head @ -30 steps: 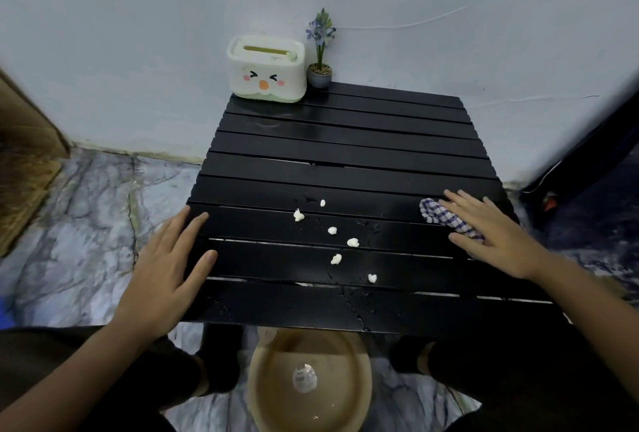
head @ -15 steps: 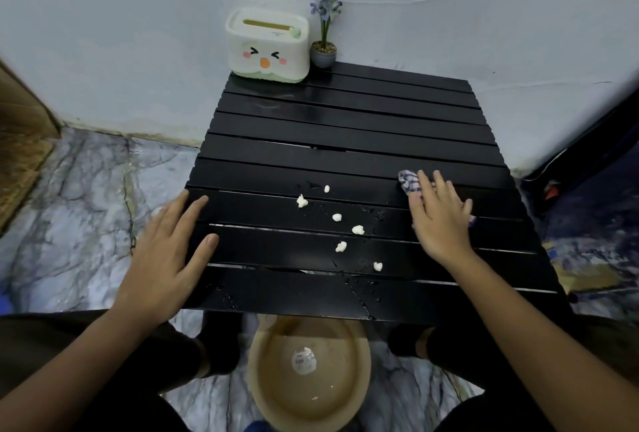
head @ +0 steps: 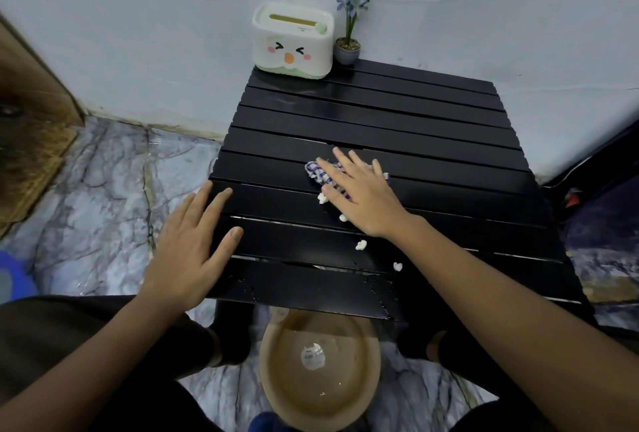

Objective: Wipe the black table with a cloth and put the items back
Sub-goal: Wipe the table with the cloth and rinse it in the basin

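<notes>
Under your right hand (head: 359,195), flat with fingers spread, the checked cloth (head: 320,172) lies mid-table (head: 415,141). White crumbs (head: 361,244) trail toward you and the basin (head: 320,366), nearer that hand than your left hand (head: 190,252), which rests flat on the table's left edge.

The black slatted bench (head: 397,113) stands on a marbled floor (head: 103,189) against a pale wall, and at its far left corner sits a white tissue box (head: 293,41) with a cartoon face. Just right of the tissue box stands a small potted plant (head: 347,49) with purple flowers. Nearer than the tissue box, about mid-bench, a blue-and-white checked cloth (head: 316,172) lies flat under the right hand (head: 363,195), a few white crumbs (head: 361,244) trail toward the near edge, and the left hand (head: 188,245) rests flat on the near left edge.
</notes>
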